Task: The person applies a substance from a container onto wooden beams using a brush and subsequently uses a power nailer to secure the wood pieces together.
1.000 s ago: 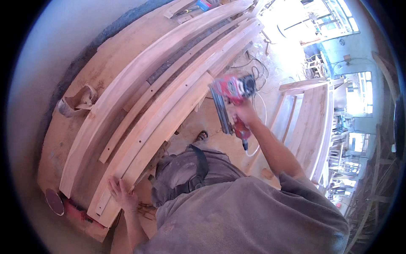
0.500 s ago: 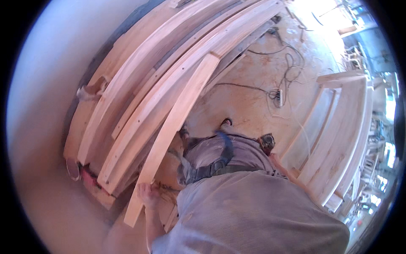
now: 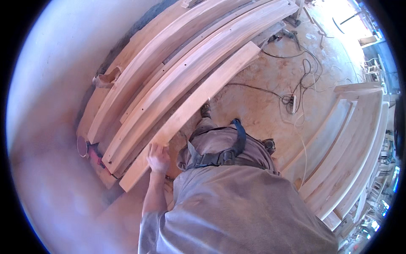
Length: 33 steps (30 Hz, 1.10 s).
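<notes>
1. Floor (image 3: 264,103): spreads dusty and tan between wood on both sides.
2. Wooden frame (image 3: 349,156): lies well off to the right, built of long, bowed pale planks.
3. Outer timber (image 3: 146,63): curves along the left, nearest the wall (image 3: 59,55).
4. Drilled timber (image 3: 177,80): runs alongside, dotted with small dark holes.
5. Loose board (image 3: 203,98): slants just right of the drilled timber, far end over the floor, near end jutting past the left hand. Contact with the timber: cannot tell.
6. Dark cable (image 3: 301,89): loops over the floor beyond the feet, near a small white block (image 3: 294,104).
7. Left hand (image 3: 158,158): grips the loose board toward its near end, fingers curled over the right edge.
8. Right hand (image 3: 275,160): mostly hidden by the grey shirt (image 3: 245,207); cannot tell how the fingers stand. Just beside: dark tool end (image 3: 269,146).
9. Round disc (image 3: 82,146): sits by the timbers' near ends, next to a red tool body (image 3: 95,156).
</notes>
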Tool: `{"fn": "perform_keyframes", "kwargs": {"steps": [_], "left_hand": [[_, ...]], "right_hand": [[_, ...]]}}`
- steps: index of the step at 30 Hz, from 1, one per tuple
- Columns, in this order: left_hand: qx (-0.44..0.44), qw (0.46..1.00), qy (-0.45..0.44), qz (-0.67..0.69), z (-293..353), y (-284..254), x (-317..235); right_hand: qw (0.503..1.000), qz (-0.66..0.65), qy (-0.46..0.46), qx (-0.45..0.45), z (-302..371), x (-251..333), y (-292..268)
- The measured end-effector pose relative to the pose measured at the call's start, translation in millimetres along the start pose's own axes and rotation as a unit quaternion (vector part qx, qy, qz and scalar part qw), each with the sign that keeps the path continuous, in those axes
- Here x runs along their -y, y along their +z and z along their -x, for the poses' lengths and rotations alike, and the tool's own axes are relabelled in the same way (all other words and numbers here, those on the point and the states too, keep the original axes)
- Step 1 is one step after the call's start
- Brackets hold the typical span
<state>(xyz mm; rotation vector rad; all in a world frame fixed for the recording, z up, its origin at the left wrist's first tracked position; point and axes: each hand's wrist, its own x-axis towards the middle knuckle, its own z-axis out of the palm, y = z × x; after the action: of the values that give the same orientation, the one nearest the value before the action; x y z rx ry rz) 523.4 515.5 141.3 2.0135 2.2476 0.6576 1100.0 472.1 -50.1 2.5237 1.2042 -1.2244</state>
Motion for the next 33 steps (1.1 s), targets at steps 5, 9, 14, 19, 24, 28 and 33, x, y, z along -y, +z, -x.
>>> {"fn": "perform_keyframes", "kwargs": {"steps": [5,9,14,19,24,28,33], "left_hand": [[-0.029,0.999,-0.003,-0.014,-70.6,56.9,43.5],[0.008,0.995,-0.089,-0.032,-111.2,87.4,73.5],[0.016,0.995,-0.083,-0.046,-113.6,108.4,76.4],[-0.018,0.996,-0.084,0.017,-111.4,107.1,74.3],[-0.063,0.994,-0.084,0.002,-108.1,103.5,70.0],[-0.054,0.997,-0.061,-0.003,-114.7,101.6,77.8],[-0.015,0.998,-0.066,0.011,-105.3,102.7,84.9]], "right_hand": [[0.999,-0.029,0.008,-0.033,-8.0,6.9,-22.0],[0.99,-0.087,0.112,0.002,40.7,72.5,-77.3],[0.999,-0.01,0.032,-0.027,34.3,17.4,-90.5],[0.997,0.069,-0.02,-0.001,-6.8,-1.8,-93.9],[0.994,0.086,-0.049,0.035,-59.9,108.5,-112.8],[0.992,0.091,-0.079,0.047,-100.4,214.0,-115.1],[0.985,0.115,-0.111,0.061,-136.0,301.3,-113.7]]}}
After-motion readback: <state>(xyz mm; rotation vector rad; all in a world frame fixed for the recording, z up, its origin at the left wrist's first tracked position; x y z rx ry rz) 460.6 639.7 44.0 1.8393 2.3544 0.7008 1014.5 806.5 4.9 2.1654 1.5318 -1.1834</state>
